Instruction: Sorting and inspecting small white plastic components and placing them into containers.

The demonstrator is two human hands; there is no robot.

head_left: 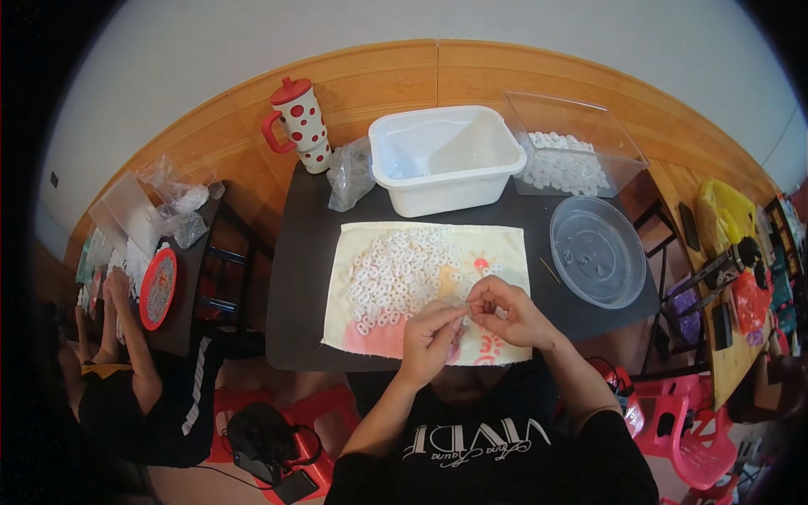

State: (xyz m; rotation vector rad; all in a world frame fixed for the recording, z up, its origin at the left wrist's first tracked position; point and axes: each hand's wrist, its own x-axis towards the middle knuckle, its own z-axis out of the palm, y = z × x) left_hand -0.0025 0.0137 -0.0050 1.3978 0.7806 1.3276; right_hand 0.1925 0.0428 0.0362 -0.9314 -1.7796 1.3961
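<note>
My left hand and my right hand meet over the front part of a cream cloth with pink and orange prints. Both are closed in a pinch, fingertips nearly touching. Whatever sits between them is too small to make out. Beside my hands, to the left, a loose heap of small white plastic pieces with holes covers much of the cloth. A few of these pieces lie near my right fingers. On the right, a shallow round clear tray holds a few small clear bits.
A white basin stands behind the cloth. Right of it is a clear box with white discs; left, a plastic bag and dotted tumbler. A thin stick lies by the tray. Another person works at the left table.
</note>
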